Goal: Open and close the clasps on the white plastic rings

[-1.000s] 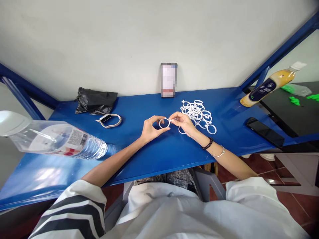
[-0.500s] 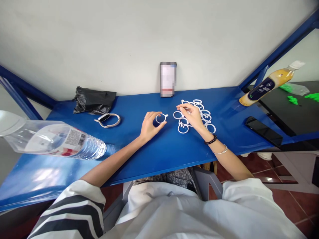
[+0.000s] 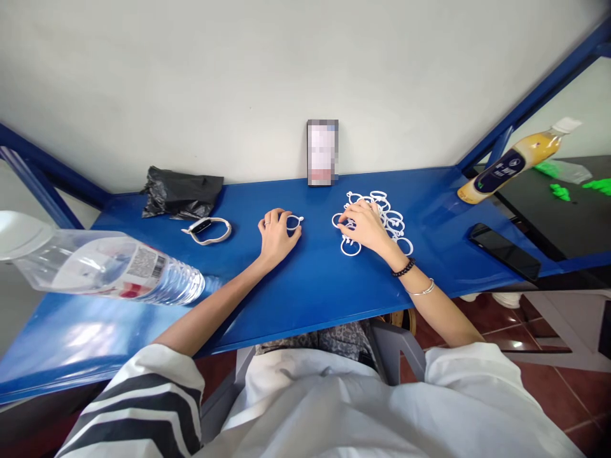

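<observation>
Head view: left hand holds a white ring between thumb and fingers, at or just above the worktop, well left of the ring pile. Right hand bends over the ring pile; cannot tell whether it grips anything. Judgement: a light rim pinch should avoid snagging neighbours.

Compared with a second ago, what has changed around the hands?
The left hand has moved left, carrying its white ring along. The right hand has let go of that ring and shifted right, over the pile of white rings. The watch, black bag, clear bottle and yellow bottle stayed put.
</observation>
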Motion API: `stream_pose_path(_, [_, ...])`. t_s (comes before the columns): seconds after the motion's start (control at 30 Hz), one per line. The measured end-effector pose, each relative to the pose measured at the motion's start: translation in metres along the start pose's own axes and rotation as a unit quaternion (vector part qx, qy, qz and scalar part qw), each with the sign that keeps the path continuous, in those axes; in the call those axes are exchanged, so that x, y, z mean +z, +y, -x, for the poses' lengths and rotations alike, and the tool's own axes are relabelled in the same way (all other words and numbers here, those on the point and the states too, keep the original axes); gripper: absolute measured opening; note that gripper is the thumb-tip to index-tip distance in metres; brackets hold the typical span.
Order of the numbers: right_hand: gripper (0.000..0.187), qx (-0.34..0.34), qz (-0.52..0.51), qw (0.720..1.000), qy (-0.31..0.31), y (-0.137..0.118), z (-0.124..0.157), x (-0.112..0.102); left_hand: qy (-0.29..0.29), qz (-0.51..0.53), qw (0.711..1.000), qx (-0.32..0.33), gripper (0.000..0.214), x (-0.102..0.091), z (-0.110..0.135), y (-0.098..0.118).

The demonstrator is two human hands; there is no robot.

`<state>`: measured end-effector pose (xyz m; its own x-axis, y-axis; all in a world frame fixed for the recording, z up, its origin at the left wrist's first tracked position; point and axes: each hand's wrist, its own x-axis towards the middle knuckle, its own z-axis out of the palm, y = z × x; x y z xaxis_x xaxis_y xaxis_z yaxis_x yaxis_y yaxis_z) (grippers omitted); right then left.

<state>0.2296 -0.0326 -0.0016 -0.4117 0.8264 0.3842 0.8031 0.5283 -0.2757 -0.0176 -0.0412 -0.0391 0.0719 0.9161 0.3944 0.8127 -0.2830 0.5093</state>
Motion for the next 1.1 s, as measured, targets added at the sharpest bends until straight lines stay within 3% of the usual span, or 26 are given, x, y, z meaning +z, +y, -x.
stream_pose_path(0.2, [0.013, 0.002, 0.001, 0.999, -0.04, -0.004, 0.002, 0.002, -0.008, -0.01, 1.0, -0.007, 0.029, 0.002, 0.0, -0.002])
stream_pose_path(0.43, [0.017, -0.01, -0.004, 0.999, -0.035, -0.005, 0.002, 0.005, 0.014, -0.009, 1.0, -0.002, 0.041, 0.004, 0.001, -0.002])
stream_pose_path(0.6, [0.013, -0.022, -0.013, 1.0, -0.013, -0.012, 0.001, 0.0, 0.022, 0.016, 0.998, 0.063, 0.044, -0.002, 0.002, 0.005])
stream_pose_path(0.83, [0.015, -0.116, -0.103, 0.988, -0.013, -0.029, 0.002, -0.003, -0.036, 0.1, 0.976, 0.192, 0.047, -0.01, 0.0, 0.009])
stream_pose_path(1.1, [0.016, -0.149, -0.128, 0.98, -0.007, -0.039, 0.007, 0.001, -0.061, 0.131, 0.966, 0.216, 0.051, -0.014, 0.003, 0.011])
